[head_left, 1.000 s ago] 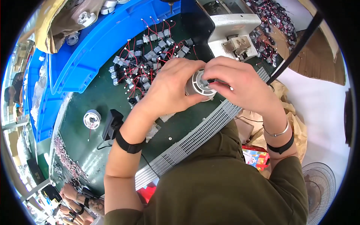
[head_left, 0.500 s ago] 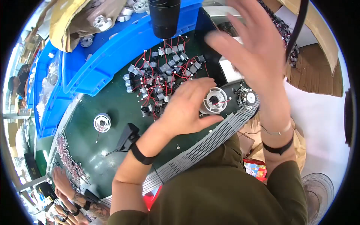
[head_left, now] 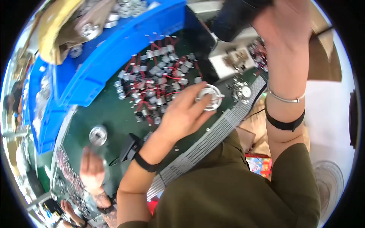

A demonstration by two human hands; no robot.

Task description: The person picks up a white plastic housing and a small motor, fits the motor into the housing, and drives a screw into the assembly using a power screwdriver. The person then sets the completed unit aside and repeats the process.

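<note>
My left hand [head_left: 182, 116] is closed on a white round plastic housing [head_left: 217, 107] on the green table. One finger presses over its middle, partly hiding what sits there. At the upper right, my right hand [head_left: 283, 28], smeared by motion, is at a thick black cylindrical tool [head_left: 234, 21] that leans at an angle. Its fingers seem wrapped on the tool, but the frame's top edge cuts part of the grip. Beyond my left hand lies a pile of small silver motors with red wires [head_left: 157, 78]. Small metal parts [head_left: 242, 91] sit just right of the housing.
Blue bins [head_left: 110, 59] line the far left, holding white parts. A co-worker's blurred hand [head_left: 91, 167] is beside another round housing [head_left: 98, 135]. A black device [head_left: 130, 147] stands near my left wrist. A white box [head_left: 224, 67] and perforated grey strip [head_left: 197, 142] border the table.
My right hand has moved up to the black tool, which has swung right and tilted. My left fingers have moved onto the housing. The co-worker's hand has come toward the other housing.
</note>
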